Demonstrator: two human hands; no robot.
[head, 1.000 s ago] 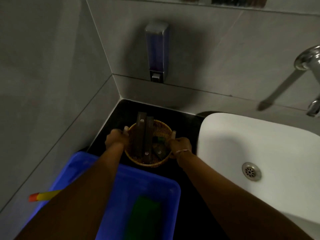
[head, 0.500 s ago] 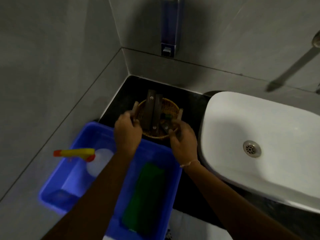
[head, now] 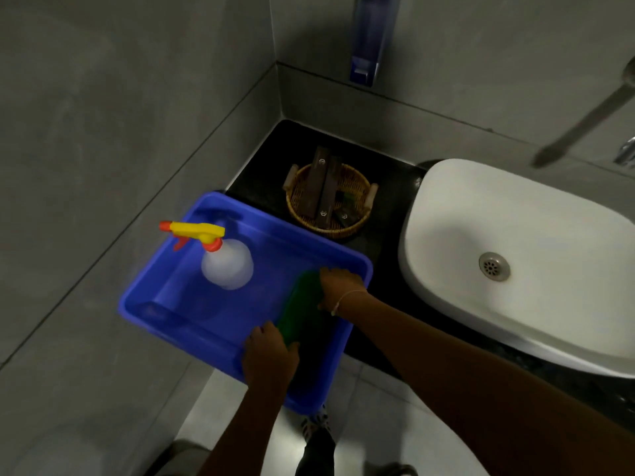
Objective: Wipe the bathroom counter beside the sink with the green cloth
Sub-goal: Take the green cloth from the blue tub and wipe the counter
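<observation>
Green cloth [head: 302, 304] lies in blue tub [head: 192, 304]; right hand [head: 338, 285] presses its far end, left hand [head: 269, 355] touches near end, grip unclear on both.

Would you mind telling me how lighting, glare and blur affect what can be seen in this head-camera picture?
Head view: dim overall, so the black stone counter shows little detail; the white oval sink is brightest, without harsh glare; the folded green cloth in the blue plastic tub looks soft-edged; wall lines bend from wide-angle distortion.
</observation>
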